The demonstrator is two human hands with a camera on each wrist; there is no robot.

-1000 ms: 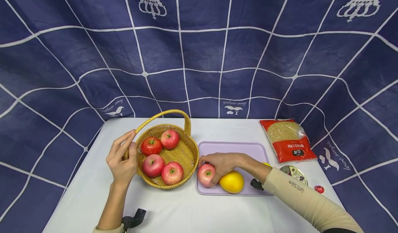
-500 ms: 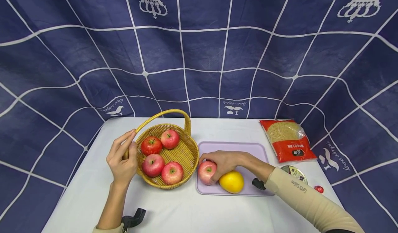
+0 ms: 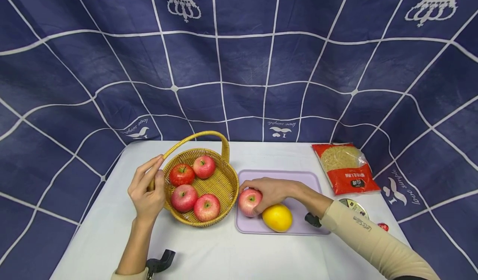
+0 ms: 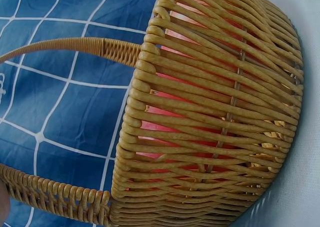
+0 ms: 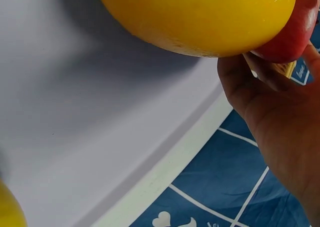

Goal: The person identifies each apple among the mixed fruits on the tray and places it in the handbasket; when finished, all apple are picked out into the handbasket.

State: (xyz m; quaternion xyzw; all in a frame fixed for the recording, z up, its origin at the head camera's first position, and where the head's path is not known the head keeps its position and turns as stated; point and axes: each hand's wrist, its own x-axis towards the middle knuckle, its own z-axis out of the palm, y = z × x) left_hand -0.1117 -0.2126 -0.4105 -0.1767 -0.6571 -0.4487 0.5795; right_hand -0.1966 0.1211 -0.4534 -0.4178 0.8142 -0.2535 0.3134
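My left hand [image 3: 147, 186] grips the handle [image 3: 194, 137] of a yellow wicker basket [image 3: 228, 197] on the left of the table. Several red apples [image 3: 207, 208] lie inside it; through the weave, patches of red show in the left wrist view. To the basket's right, my right hand [image 3: 274, 193] holds a pinkish-red apple [image 3: 249, 203] over the left end of a lilac tray [image 3: 298, 175], fingers curled round its far side. Close beside that hand, a yellow oval fruit [image 3: 277, 218] rests on the tray. Another yellow thing [image 5: 9, 207] appears at the right wrist view's lower left corner.
A red bag of noodles [image 3: 347, 168] lies behind the tray's right side. A round tin [image 3: 354, 206], partly covered by my right sleeve, and a small red wrapped piece [image 3: 383, 227] lie right of the tray. A blue checked cloth [image 3: 242, 64] hangs behind the table.
My right hand and its apple have shifted slightly away from me and a little to the right. My left hand and the basket stay in place.
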